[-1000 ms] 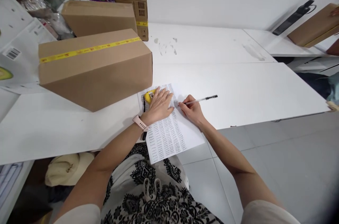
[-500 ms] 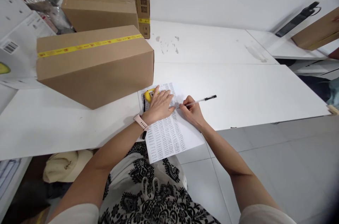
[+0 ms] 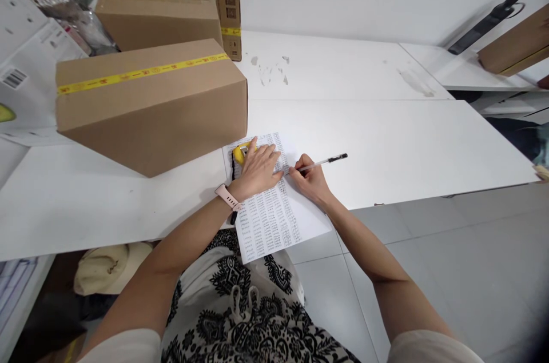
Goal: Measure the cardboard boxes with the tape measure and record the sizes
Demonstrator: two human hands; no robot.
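A sheet of paper (image 3: 266, 231) with columns of small writing lies on the white table and juts over its front edge. My left hand (image 3: 257, 170) rests flat on the upper part of the sheet, fingers stretched out. Partly under that hand sits a yellow and black tape measure (image 3: 238, 154), much of it covered. My right hand (image 3: 312, 183) pinches a clear pen (image 3: 326, 162) with a black cap end, its tip at the paper just right of my left thumb. A pink watch band (image 3: 227, 196) circles my left wrist.
A large taped cardboard box (image 3: 154, 117) stands close behind the paper on the left, with another box (image 3: 160, 20) behind it. A black cylindrical object (image 3: 484, 24) leans at the back right. Below the table at left lies a cream cap (image 3: 109, 268).
Both hands stay nearly where they were, with the pen's tip still at the paper. The whole view has shifted very slightly.
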